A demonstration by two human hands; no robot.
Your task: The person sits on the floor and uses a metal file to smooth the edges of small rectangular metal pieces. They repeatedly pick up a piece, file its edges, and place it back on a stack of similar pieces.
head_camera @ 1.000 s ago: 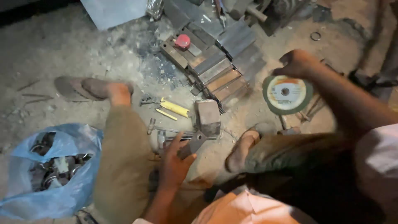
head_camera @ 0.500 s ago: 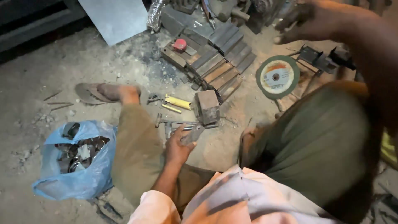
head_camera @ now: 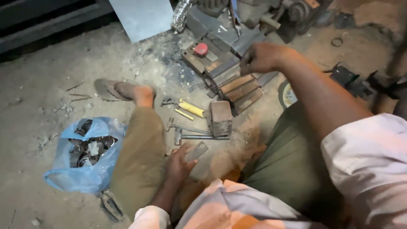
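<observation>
Dusty concrete floor [head_camera: 51,76] is lying under everything. Near me, my left hand [head_camera: 178,163] is pinching a flat metal piece [head_camera: 196,151] beside the hammers [head_camera: 186,131]; far right, my right hand [head_camera: 260,57] is curling over stacked metal bars [head_camera: 237,85], grip unclear.

Flat metal piece [head_camera: 196,151]: small, grey, roughly rectangular, tilted with one end raised toward upper right, its lower end gripped by fingers low between the legs, just below a hammer.

Stacked metal bars [head_camera: 237,85]: flat grey and rust-brown strips laid side by side diagonally on the dusty floor, under the raised hand.
</observation>
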